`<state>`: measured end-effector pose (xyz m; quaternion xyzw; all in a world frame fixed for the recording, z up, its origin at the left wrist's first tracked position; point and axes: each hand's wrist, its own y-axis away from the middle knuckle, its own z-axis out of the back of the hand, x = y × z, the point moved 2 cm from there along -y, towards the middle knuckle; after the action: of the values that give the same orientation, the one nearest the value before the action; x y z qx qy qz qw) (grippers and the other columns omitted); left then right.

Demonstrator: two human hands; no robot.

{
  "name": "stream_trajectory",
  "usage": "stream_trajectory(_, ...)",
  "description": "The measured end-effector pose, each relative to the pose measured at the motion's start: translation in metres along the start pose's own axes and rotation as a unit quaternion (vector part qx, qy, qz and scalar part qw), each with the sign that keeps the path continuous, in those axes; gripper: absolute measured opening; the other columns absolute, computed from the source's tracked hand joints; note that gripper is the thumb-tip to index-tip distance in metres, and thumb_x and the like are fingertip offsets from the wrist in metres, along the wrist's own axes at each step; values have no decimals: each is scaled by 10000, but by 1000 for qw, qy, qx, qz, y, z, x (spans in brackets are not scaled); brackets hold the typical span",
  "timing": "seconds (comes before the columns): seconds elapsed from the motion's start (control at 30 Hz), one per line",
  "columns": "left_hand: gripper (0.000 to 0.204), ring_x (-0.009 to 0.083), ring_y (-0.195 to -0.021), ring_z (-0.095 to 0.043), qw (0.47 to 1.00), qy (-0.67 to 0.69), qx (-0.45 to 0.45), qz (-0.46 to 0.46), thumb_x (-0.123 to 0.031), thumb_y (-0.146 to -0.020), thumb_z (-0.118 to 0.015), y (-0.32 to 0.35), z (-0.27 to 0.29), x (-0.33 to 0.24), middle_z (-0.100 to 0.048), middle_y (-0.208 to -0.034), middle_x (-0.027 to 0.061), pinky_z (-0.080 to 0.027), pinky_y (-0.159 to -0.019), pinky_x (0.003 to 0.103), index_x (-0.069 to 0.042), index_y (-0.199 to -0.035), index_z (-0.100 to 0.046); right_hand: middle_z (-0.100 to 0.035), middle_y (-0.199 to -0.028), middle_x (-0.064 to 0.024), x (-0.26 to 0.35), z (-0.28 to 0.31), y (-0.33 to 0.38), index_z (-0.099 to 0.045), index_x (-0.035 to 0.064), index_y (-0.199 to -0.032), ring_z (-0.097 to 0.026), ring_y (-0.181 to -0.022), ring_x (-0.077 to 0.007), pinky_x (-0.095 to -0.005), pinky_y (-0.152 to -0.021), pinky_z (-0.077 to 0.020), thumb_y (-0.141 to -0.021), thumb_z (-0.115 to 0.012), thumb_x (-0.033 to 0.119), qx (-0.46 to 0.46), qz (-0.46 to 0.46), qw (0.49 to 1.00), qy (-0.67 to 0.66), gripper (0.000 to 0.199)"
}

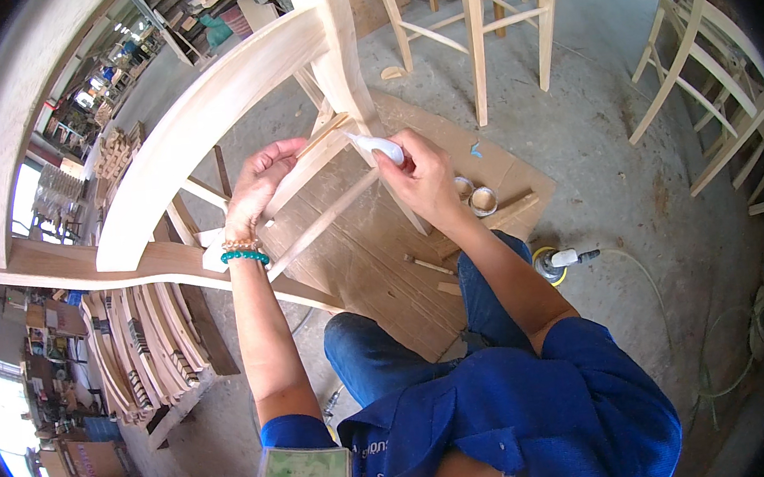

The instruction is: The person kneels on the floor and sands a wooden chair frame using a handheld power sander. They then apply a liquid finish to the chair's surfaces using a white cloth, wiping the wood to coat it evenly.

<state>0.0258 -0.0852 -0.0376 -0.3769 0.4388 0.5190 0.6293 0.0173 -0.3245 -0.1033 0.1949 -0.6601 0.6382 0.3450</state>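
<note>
A: Logging hand states first. Left hand [259, 181], at about 11 o'clock from picture centre, is pinched around a thin wooden stick [323, 135]; the stick runs up toward 1 o'clock and its far end lies against the chair leg [344, 60].

B: Right hand?

A: Right hand [427, 180], just past 12 o'clock from centre, is clenched around a white glue bottle [379, 148]. The nozzle points toward 10 o'clock and meets the leg just beside the stick's end. The two hands are near each other, not touching.

B: Workpiece position?

A: Unfinished wooden chair [208, 117], tipped over, curved back rail sweeping from 9 o'clock up to 12. Its rungs cross between the hands. It rests over a plywood sheet [384, 256] on the concrete floor.

B: Surroundings?

A: Two small round tins [476, 196] at 3 o'clock of the right hand, on the plywood. An air tool with hose [561, 261] at 4 o'clock, on the floor. A stack of curved chair parts [142, 350] at 8 o'clock. Other bare chair frames [472, 22] at 12 and 2 o'clock. Beaded bracelets [244, 250] on the left wrist.
</note>
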Motion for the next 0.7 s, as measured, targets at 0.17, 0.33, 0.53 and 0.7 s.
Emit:
stream_trajectory(0.17, 294, 78, -973, -590, 1000, -23, -11, 2, -32, -932, -526, 0, 0, 1, -671, -1069, 31, -439, -910, 218, 2, -1212, -608, -598, -651, -33, -6, 10, 14, -613, 30, -838, -527, -541, -68, -256, -479, -418, -840, -714, 127, -22, -87, 993, -81, 141)
stream_trajectory(0.33, 288, 69, -951, -595, 1000, -25, -9, -11, -25, -928, -540, -3, 0, 3, -673, -1062, 28, -451, -884, 211, 8, -1205, -608, -649, -864, -26, -13, 5, 15, -413, 29, -1114, -553, -766, -41, -201, -622, -439, -893, -623, 29, 7, -146, 945, -292, 305)
stream_trajectory(0.53, 281, 69, -940, -602, 1000, -10, -8, -13, -21, -922, -549, -5, -2, 5, -672, -1058, 32, -461, -862, 208, 20, -1196, -600, -680, -992, -146, -3, -21, 10, -400, 27, -1112, -657, -822, -190, -308, -678, -509, -876, -625, 54, 105, -61, 984, -128, 327)
stream_trajectory(0.7, 270, 63, -926, -601, 1000, 2, -11, -25, -34, -921, -556, -4, 3, 7, -671, -1053, 23, -466, -847, 209, 22, -1181, -601, -661, -979, -188, 10, -60, -6, -434, 21, -1125, -668, -906, -353, -423, -751, -534, -873, -629, 81, 95, 83, 991, -48, 324)
